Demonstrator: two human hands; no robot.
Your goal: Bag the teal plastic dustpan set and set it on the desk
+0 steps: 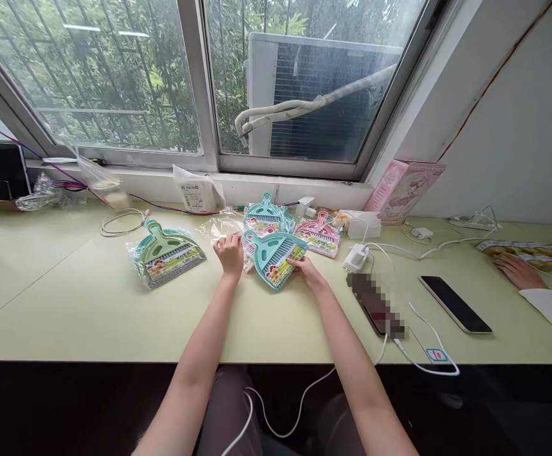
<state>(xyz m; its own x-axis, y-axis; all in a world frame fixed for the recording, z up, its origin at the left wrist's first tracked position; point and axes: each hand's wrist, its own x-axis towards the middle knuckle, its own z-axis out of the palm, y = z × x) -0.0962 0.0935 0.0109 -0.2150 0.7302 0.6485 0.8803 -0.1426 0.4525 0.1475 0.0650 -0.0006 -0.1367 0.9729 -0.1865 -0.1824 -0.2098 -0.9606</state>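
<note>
The person's right hand (308,271) grasps a turquoise plastic dustpan-and-brush set with a yellow printed label (278,258), its fingers closed on the label's right edge. The set is tilted above the middle of the pale yellow-green surface (109,323), its handle towards the far left.

The left hand (231,258) is just to the left of it, fingers curled in beside crumpled clear plastic film (222,227); whether they grip the film cannot be told.

Beyond the held set lies a turquoise set in clear wrapping (267,215), and to the right of that a pink plastic dustpan-and-brush set (322,234). Well to the left lies a green-and-turquoise wrapped set (165,254).

On the right are a white charger plug (355,258), a partly blurred phone (375,305) and a black-screened phone (455,304). Farther right, another person's hand (519,271) rests on a clear packet.
</note>
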